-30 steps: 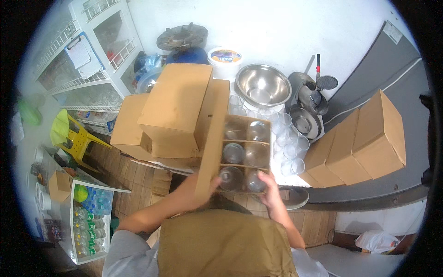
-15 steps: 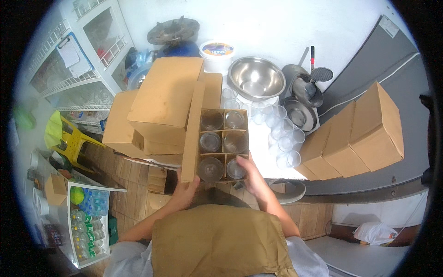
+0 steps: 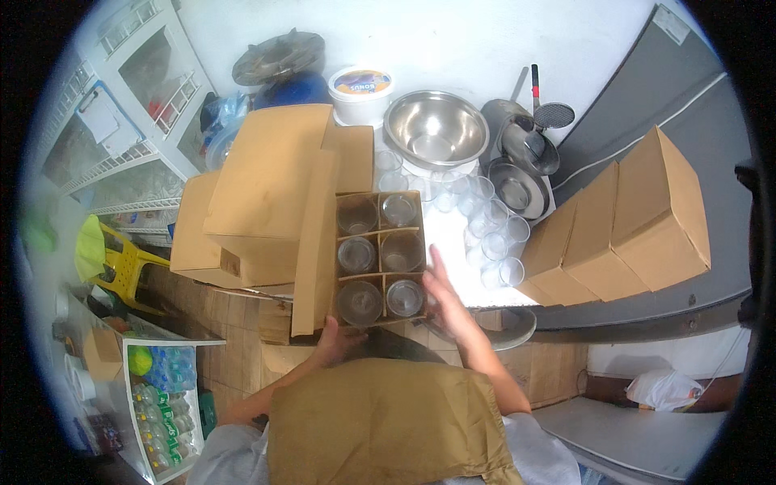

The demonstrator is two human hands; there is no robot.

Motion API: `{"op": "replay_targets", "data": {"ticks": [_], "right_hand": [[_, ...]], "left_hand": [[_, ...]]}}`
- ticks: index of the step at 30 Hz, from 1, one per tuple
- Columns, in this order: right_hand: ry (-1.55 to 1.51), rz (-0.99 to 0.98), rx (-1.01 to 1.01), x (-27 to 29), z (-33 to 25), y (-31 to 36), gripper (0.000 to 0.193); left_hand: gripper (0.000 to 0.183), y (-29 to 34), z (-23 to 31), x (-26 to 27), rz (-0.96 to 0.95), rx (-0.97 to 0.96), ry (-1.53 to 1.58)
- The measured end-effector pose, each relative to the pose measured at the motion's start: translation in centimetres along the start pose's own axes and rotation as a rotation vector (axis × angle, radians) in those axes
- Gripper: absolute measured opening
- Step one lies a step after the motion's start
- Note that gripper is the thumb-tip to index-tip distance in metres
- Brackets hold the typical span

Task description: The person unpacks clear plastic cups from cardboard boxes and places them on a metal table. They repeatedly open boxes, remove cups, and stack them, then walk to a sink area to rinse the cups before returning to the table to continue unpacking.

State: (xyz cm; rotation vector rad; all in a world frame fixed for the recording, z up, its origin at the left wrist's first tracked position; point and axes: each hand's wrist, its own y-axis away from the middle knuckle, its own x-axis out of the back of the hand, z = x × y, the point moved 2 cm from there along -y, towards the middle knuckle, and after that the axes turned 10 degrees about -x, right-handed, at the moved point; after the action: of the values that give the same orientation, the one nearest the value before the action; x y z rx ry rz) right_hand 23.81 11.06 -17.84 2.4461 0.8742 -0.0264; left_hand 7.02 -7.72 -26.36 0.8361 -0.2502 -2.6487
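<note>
An open cardboard box [image 3: 317, 250] with dividers is tilted toward me at the table's near edge, its long flap standing up on the left. Clear drinking glasses [image 3: 404, 298] sit in its compartments. My left hand [image 3: 333, 343] grips the near left corner from below, its fingers partly hidden by the box. Against the right wall rests my right hand [image 3: 446, 301], fingers extended along the cardboard and holding that side. More clear glasses [image 3: 495, 246] stand close together on the white table, right of the box.
Closed cardboard boxes [image 3: 271, 178] are stacked on the left, and a row of boxes [image 3: 659, 218] leans at the right. Behind are a steel bowl [image 3: 436, 129], a white tub [image 3: 361, 97] and pans [image 3: 517, 190]. A yellow chair [image 3: 129, 263] and a bottle shelf [image 3: 166, 412] stand left.
My right thumb has come off the near right glass, and that hand now lies along the box's outer side. My left hand has slid lower at the corner. The view has shifted slightly.
</note>
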Motion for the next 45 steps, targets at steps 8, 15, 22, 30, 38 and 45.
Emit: {"op": "replay_targets", "data": {"ticks": [8, 15, 22, 30, 38, 45], "right_hand": [[1.154, 0.348, 0.812, -4.5, -8.3, 1.8, 0.008], [1.473, 0.357, 0.51, -7.6, -6.9, -0.4, 0.013], [1.065, 0.604, 0.84, -2.7, -14.1, 5.3, 0.012], [1.458, 0.652, 0.691, 7.2, -9.9, -5.1, 0.011], [1.597, 0.567, 0.526, 11.2, -1.7, -14.8, 0.014], [1.154, -0.246, 1.104, -3.0, -14.3, -5.8, 0.032]], "left_hand": [[0.106, 0.0, 2.3, -2.5, -0.035, 0.038, -0.058], [0.103, 0.2, 3.8, -4.8, 0.019, 0.065, 0.034], [0.095, 0.0, 2.4, -4.5, 0.089, -0.035, 0.083], [0.092, 0.3, 2.2, -5.3, 0.271, -0.156, -0.015], [0.087, -0.6, 0.4, -3.9, 0.325, -0.204, -0.034], [0.085, -0.1, 1.4, -5.5, 0.358, -0.213, -0.074]]}}
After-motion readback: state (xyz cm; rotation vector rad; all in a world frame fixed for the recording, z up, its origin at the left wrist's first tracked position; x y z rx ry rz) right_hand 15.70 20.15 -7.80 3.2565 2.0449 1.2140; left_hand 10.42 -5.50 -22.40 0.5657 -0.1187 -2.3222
